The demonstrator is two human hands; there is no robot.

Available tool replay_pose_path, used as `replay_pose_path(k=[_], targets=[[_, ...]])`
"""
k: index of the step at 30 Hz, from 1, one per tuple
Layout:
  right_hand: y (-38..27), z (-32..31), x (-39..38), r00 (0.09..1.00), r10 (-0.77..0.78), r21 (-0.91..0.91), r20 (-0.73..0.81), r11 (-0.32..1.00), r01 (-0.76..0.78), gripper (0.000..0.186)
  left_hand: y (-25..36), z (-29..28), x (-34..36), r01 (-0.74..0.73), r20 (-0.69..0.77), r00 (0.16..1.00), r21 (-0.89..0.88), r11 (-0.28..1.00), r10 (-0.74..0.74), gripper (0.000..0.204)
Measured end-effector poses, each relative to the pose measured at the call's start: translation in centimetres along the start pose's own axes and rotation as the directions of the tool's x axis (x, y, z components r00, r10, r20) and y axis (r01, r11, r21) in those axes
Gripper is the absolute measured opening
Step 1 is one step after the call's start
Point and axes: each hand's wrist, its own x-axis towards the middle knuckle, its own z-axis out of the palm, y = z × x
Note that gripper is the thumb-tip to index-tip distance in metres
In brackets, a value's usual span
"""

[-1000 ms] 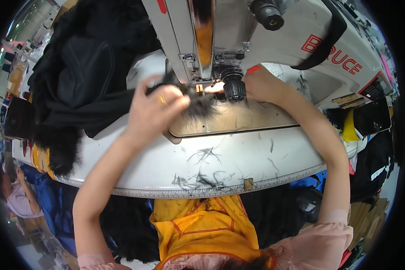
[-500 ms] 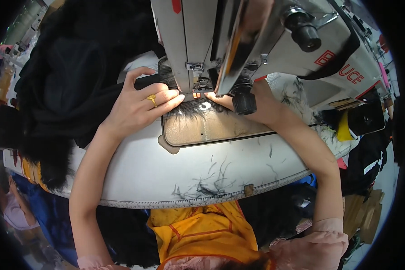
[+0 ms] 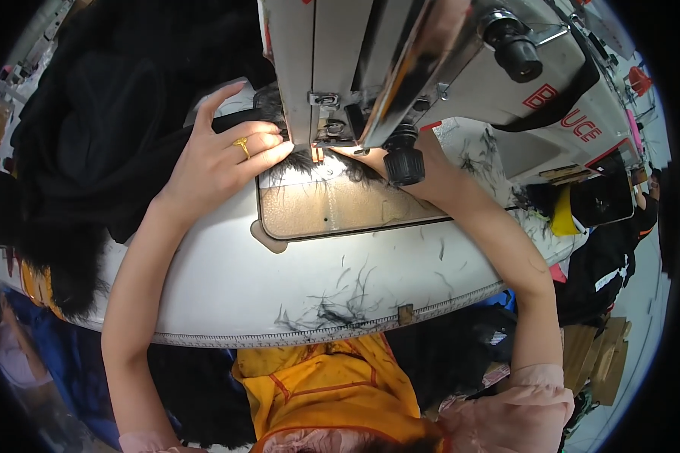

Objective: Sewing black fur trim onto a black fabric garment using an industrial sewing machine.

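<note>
Black furry fabric (image 3: 298, 164) lies under the needle area of a sewing machine (image 3: 321, 72), lit by a bright lamp. At the left of the presser foot (image 3: 318, 154), my left hand (image 3: 215, 160), with a yellow ring, is closed on the fabric edge. One of its fingers sticks out away from the others. My right hand (image 3: 434, 177) is to the right of the foot, partly hidden behind a black knob (image 3: 404, 164). Its visible fingertips press at the fur's edge; the remaining fingers are hidden.
A large pile of black cloth (image 3: 113, 128) covers the table's left side. A tan plate (image 3: 321, 211) sits in the white tabletop (image 3: 227, 279). Loose black fur strands (image 3: 340, 308) lie near the ruler strip (image 3: 242, 337) along the front edge. Yellow cloth (image 3: 563, 211) shows at right.
The view has shifted slightly, moving the scene left. One finger of my left hand has straightened and lifted outward. Both hands stay beside the presser foot.
</note>
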Motion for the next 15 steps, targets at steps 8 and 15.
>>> replay_pose_path(k=[8,15], targets=[[-0.2,-0.4,0.9,0.982,0.086,-0.156,0.168,0.986,-0.06,0.011,0.2,-0.9,1.0,0.041,0.034,0.999,-0.049,0.998,-0.04,0.02],[-3.6,-1.6,1.2,0.968,0.25,0.331,-0.031,0.916,-0.226,0.016,7.7,-2.1,2.5,0.298,0.017,0.953,-0.255,0.92,-0.304,0.03]])
